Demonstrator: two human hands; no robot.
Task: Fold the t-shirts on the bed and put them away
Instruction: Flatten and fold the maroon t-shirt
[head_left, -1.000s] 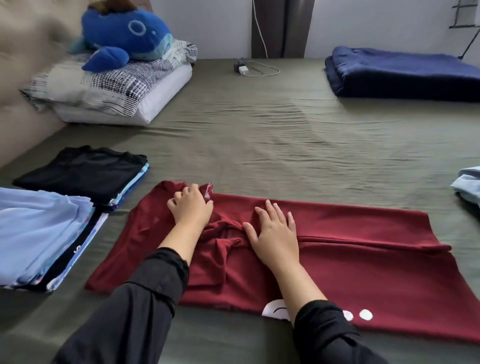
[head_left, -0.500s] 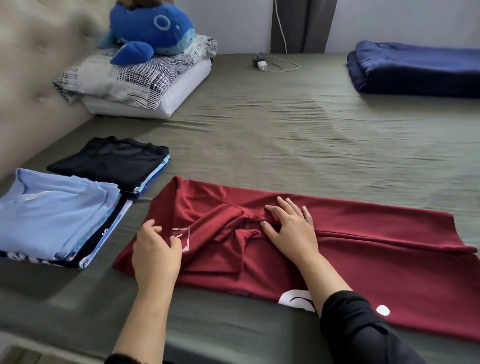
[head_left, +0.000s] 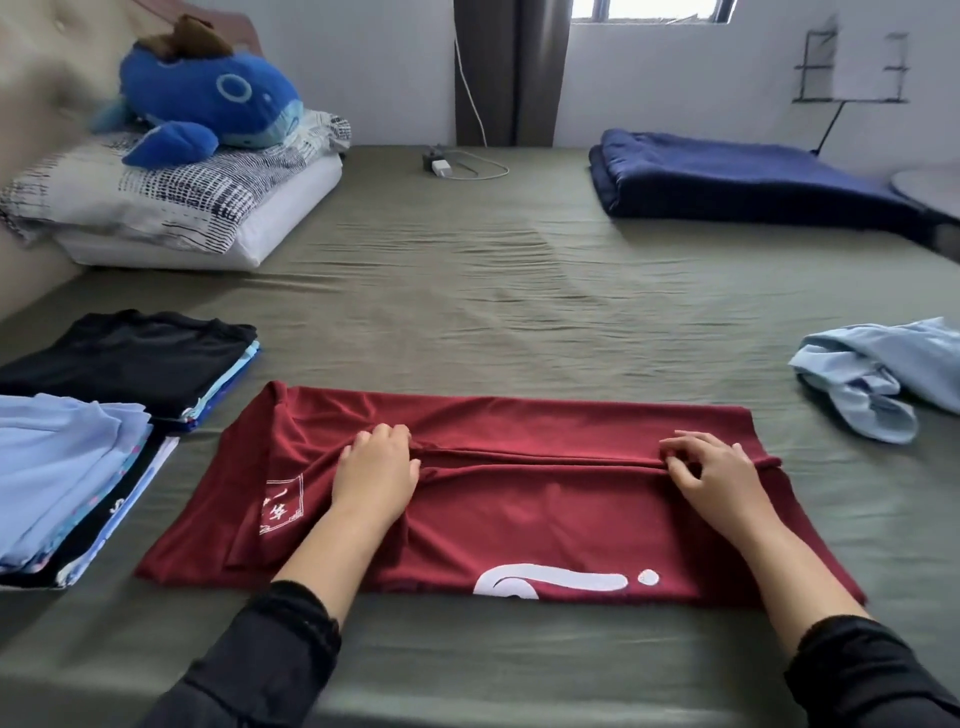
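Observation:
A dark red t-shirt (head_left: 545, 514) with white print lies flat on the olive bed (head_left: 493, 291), folded lengthwise into a long band with a seam running across its middle. My left hand (head_left: 376, 467) rests on the left part of the shirt, fingers curled at the seam's left end. My right hand (head_left: 711, 470) pinches the folded edge at the seam's right end. Two stacks of folded shirts sit at the left: one topped in black (head_left: 124, 358), one topped in light blue (head_left: 57, 462). A crumpled light blue shirt (head_left: 878, 374) lies at the right.
Pillows (head_left: 171, 202) with a blue plush whale (head_left: 208, 104) sit at the back left. A folded navy blanket (head_left: 737, 176) lies at the back right. A white charger and cable (head_left: 452, 167) rest by the far wall.
My left hand moved from the shirt's near left corner up to the seam. My right hand slid right along the seam to its far end. The bunched cloth in the middle is smoothed.

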